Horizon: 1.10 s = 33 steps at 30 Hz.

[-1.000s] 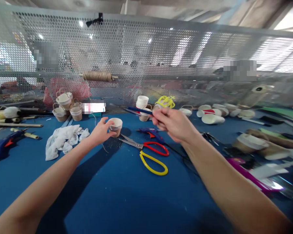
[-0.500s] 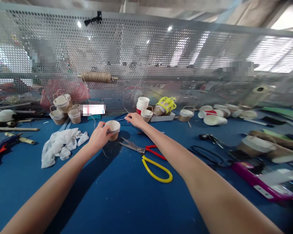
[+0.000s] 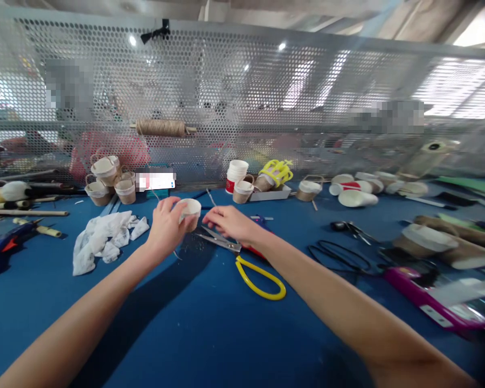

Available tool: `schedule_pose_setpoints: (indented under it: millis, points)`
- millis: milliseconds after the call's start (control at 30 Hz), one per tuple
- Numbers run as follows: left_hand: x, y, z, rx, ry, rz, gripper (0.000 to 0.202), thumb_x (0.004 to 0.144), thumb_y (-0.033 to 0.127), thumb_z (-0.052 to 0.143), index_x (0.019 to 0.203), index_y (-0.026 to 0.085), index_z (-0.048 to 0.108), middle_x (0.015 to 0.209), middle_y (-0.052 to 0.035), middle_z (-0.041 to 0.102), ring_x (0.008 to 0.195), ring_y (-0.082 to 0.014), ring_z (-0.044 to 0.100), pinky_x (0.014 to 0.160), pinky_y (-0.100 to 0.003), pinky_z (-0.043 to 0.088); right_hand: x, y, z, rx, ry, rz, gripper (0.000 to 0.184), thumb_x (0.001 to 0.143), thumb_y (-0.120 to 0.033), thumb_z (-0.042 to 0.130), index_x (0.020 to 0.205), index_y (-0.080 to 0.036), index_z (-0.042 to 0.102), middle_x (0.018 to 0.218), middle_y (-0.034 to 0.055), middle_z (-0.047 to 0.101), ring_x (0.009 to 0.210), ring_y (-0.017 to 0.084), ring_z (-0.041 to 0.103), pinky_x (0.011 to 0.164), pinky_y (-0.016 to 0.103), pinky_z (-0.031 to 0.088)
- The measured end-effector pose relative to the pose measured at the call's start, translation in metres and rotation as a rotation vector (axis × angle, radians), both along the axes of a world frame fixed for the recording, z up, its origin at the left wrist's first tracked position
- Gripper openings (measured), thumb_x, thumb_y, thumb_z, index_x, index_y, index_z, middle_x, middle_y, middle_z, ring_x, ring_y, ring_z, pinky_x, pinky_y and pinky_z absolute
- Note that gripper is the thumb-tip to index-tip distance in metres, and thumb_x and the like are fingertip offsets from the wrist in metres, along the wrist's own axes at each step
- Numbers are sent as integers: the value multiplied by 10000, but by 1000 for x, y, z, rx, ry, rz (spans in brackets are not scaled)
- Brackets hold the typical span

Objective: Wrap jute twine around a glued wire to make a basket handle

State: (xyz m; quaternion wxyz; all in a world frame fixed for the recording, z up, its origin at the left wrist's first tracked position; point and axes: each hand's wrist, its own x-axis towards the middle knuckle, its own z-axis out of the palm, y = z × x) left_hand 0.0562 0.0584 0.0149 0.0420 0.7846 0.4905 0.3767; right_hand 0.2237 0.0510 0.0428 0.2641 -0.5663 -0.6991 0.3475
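My left hand is wrapped round a small white paper cup, held just above the blue table. A thin twine strand hangs below that hand. My right hand sits close to the right of the cup, fingers pinched on a thin strand or stick that points up and back. Right under this hand lie scissors with one red and one yellow handle, blades pointing left.
A white rag lies left of the cup. Twine-wrapped cups stand at the back left, more cups and a yellow object at the back centre. A blue glue gun lies far left; black scissors and a magenta tool lie right. A perforated metal screen closes the back.
My right hand put down the blue tool, reached to the back of the table, then drew back toward the cup with a thin strand. My left hand lifted the cup slightly.
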Motion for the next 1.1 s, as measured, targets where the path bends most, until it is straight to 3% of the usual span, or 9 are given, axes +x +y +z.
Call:
schedule_pose_setpoints:
  millis: [100, 233, 333, 367, 433, 533, 600, 767, 1100]
  points:
    - [5, -28, 6, -252, -260, -319, 258, 804, 283, 469, 954, 134, 617, 931, -102, 623, 873, -205, 560, 794, -350, 442, -19, -32, -6, -59, 67, 110, 194, 821, -197, 372, 741, -127, 534, 543, -39, 449, 377, 33, 316, 361, 170, 273]
    - [8, -56, 6, -540, -638, -399, 235, 782, 307, 484, 835, 126, 624, 797, -61, 625, 607, -129, 549, 543, -249, 450, -32, -58, -12, -79, 75, 223, 216, 831, -206, 364, 730, -120, 535, 530, -31, 467, 400, 44, 361, 392, 176, 317]
    - [1, -64, 10, -528, -851, -372, 181, 783, 283, 500, 760, 136, 603, 757, -31, 620, 717, -118, 561, 680, -232, 446, -19, -61, -6, 20, -56, 340, 227, 808, -325, 474, 811, -121, 574, 676, 18, 590, 562, 83, 512, 511, 190, 403]
    - [-3, -66, 12, -501, -924, -371, 186, 798, 284, 482, 736, 141, 585, 751, -23, 617, 753, -115, 563, 730, -234, 437, -9, -58, -3, 60, -120, 304, 251, 799, -351, 496, 903, -139, 579, 757, 24, 626, 644, 98, 555, 570, 192, 424]
    - [-13, -70, 14, -582, -1020, -389, 169, 810, 293, 468, 736, 158, 536, 613, 23, 560, 656, -104, 568, 679, -242, 446, 17, -47, 1, 141, -368, -5, 251, 843, -361, 430, 924, -191, 596, 825, 5, 655, 737, 103, 589, 646, 183, 431]
    - [-24, -76, 9, -665, -956, -389, 143, 807, 298, 481, 815, 165, 531, 527, 66, 470, 455, -65, 473, 498, -204, 395, 60, -24, -5, 148, -543, -328, 340, 900, -293, 300, 947, -106, 580, 953, 125, 631, 917, 194, 572, 782, 276, 409]
    - [-28, -81, 2, -689, -911, -369, 157, 805, 306, 483, 830, 160, 533, 534, 67, 454, 442, -55, 449, 467, -193, 364, 80, -10, -15, 97, -636, -438, 304, 888, -278, 354, 973, -84, 571, 1011, 164, 599, 994, 235, 540, 825, 319, 397]
    - [-27, -89, -11, -767, -767, -343, 218, 792, 354, 494, 797, 142, 546, 573, 54, 458, 436, -39, 402, 448, -184, 317, 97, 11, -36, -87, -751, -443, 284, 840, -280, 498, 1096, -158, 512, 1109, 83, 529, 933, 181, 550, 772, 365, 467]
    - [-25, -92, -9, -852, -630, -383, 240, 794, 365, 477, 782, 137, 554, 612, 40, 473, 465, -52, 402, 481, -205, 331, 109, 9, -37, -154, -638, -468, 288, 837, -283, 502, 1097, -158, 511, 1111, 81, 526, 942, 186, 547, 773, 363, 466]
